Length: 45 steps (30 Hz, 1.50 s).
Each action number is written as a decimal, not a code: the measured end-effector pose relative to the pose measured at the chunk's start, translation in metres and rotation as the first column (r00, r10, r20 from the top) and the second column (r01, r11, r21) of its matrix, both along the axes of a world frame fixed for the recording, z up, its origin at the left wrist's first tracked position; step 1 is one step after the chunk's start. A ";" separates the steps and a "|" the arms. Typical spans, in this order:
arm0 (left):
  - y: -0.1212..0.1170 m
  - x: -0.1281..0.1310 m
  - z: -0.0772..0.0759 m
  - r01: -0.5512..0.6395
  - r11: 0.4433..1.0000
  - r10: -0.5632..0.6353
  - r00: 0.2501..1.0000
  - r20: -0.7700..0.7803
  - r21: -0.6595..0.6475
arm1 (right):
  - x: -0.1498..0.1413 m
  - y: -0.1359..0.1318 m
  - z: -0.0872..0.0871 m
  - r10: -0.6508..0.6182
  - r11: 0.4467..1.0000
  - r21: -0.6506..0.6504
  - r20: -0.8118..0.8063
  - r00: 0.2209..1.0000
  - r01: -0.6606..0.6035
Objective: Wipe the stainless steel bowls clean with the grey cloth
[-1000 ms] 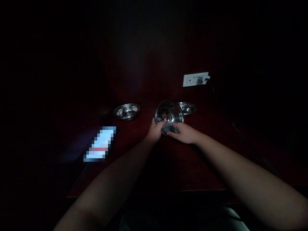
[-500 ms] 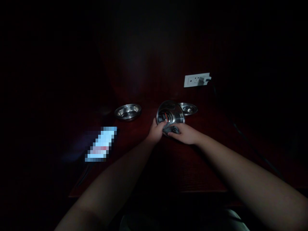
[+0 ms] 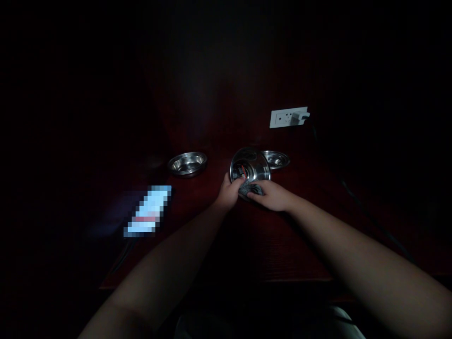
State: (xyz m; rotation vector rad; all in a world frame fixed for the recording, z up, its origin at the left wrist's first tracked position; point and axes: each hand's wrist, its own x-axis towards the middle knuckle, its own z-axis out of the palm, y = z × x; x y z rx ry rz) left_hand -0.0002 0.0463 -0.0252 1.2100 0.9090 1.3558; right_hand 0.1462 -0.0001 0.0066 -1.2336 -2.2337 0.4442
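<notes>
A shiny metal bowl [image 3: 252,162] is tilted on its side with its mouth towards me; a label with a red strip shows inside. My left hand [image 3: 231,190] grips its left lower rim, thumb on the inside and fingers hidden behind. A grey cloth [image 3: 250,189] is bunched at the bowl's lower edge. My right hand [image 3: 271,195] is closed on that cloth, pressing it against the rim. Behind the bowl to the right lies a shallow metal dish [image 3: 278,160], partly covered by it. Another metal dish [image 3: 188,164] stands to the left, apart from both hands.
On the left of the dark red table [image 3: 282,263] lies a lit phone [image 3: 148,212], its screen blurred out. A white wall socket [image 3: 282,117] with a plug is at the back right, and a dark cable [image 3: 367,209] runs down the right side.
Almost nothing differs. Both hands keep their hold on the bowl and cloth, with only a very slight shift of the fingers and cloth.
</notes>
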 end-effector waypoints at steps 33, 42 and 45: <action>0.001 0.000 -0.001 0.012 1.000 -0.012 1.000 0.002 0.017 | 0.000 0.001 0.000 0.019 0.999 -0.033 -0.020 1.000 -0.019; -0.001 0.002 0.002 -0.001 1.000 0.001 1.000 0.012 0.020 | 0.000 -0.001 0.003 -0.098 0.995 0.044 0.174 0.980 0.092; -0.002 0.001 0.002 -0.010 1.000 0.010 1.000 0.000 0.017 | 0.001 0.000 0.002 -0.114 0.993 0.047 0.197 0.974 0.107</action>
